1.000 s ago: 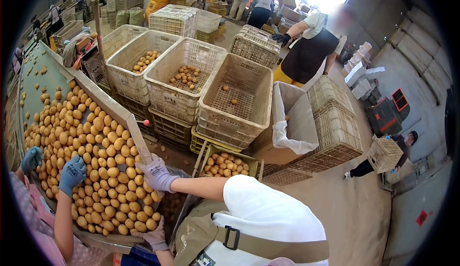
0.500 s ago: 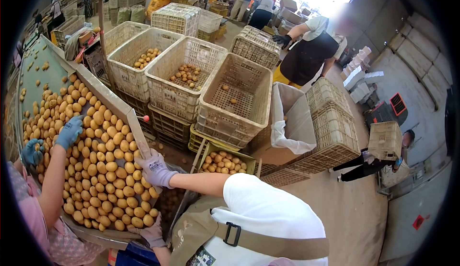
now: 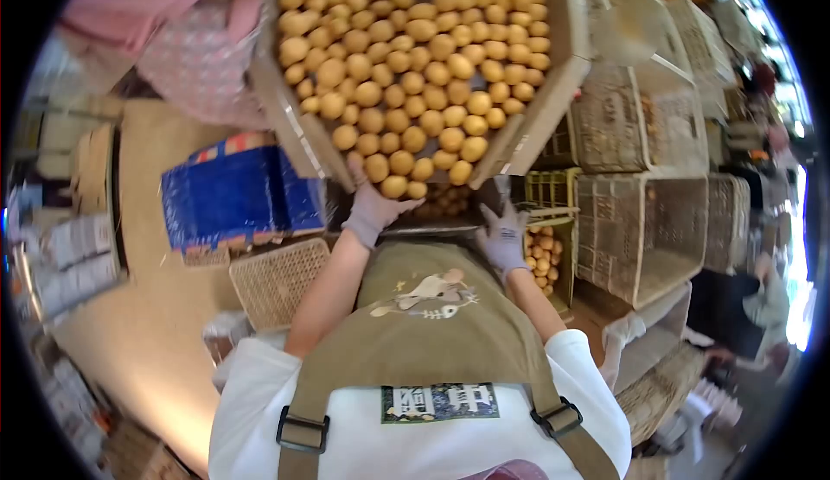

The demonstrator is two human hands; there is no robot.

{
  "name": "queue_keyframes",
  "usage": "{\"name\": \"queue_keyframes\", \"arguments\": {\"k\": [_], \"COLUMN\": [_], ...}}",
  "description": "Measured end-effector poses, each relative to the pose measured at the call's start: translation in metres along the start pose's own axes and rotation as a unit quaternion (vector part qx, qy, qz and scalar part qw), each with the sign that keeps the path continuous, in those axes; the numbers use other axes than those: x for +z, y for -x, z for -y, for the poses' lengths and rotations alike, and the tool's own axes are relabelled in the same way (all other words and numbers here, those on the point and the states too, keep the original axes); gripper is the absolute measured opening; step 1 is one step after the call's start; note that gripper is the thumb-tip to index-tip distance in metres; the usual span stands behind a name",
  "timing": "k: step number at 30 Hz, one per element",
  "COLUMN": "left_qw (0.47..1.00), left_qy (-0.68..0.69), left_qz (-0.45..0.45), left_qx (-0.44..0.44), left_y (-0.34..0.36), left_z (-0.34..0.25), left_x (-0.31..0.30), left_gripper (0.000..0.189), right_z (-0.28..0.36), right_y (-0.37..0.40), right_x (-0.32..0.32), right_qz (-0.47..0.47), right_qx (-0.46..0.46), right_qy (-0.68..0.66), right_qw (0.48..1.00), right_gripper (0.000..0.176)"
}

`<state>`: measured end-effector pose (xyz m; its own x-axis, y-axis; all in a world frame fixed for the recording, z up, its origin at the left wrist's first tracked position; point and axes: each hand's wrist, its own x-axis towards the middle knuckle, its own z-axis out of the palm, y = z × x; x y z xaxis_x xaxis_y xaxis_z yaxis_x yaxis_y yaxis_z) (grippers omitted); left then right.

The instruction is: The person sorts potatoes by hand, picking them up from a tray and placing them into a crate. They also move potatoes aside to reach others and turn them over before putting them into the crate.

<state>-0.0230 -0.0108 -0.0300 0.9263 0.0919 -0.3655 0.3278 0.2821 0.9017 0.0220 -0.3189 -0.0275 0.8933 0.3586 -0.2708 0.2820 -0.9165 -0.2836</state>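
Many small yellow-brown potatoes cover the sorting table, whose side boards narrow to a mouth facing me. My left hand, in a pale lilac glove, is at the left side of that mouth with fingers apart, beside the lowest potatoes. Beneath the mouth is a dark bin with more potatoes inside, partly hidden by the mouth and my apron. At this bin's right end, my right hand, in a matching glove, has its fingers spread by the rim.
Right of my hand stands a yellow-green crate of potatoes, beside large pale plastic crates. A blue wrapped stack and a beige crate are on my left. A co-worker's pink sleeve reaches over the table at upper left.
My view has swung round and down to face the table mouth. My right hand has come off the potatoes and table's side board to the bin's rim. My left hand remains near the mouth.
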Motion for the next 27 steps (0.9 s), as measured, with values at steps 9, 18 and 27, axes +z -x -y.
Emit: {"name": "queue_keyframes", "arguments": {"k": [9,18,27], "left_qw": [0.871,0.929,0.833], "left_qy": [0.486,0.363,0.543], "left_qz": [0.039,-0.012,0.025], "left_qx": [-0.066,-0.068,-0.103], "left_y": [-0.009,-0.003,-0.002], "left_z": [-0.007,-0.015,-0.02], "left_x": [0.007,0.009,0.003], "left_gripper": [0.097,0.106,0.093], "right_z": [0.034,0.026,0.021], "right_y": [-0.017,-0.023,-0.01], "right_x": [0.013,-0.002,0.024], "right_qz": [0.228,0.277,0.261], "right_qx": [-0.167,-0.243,-0.234], "right_qy": [0.097,0.045,-0.118], "right_qw": [0.954,0.928,0.929], "right_gripper": [0.052,0.053,0.047]}}
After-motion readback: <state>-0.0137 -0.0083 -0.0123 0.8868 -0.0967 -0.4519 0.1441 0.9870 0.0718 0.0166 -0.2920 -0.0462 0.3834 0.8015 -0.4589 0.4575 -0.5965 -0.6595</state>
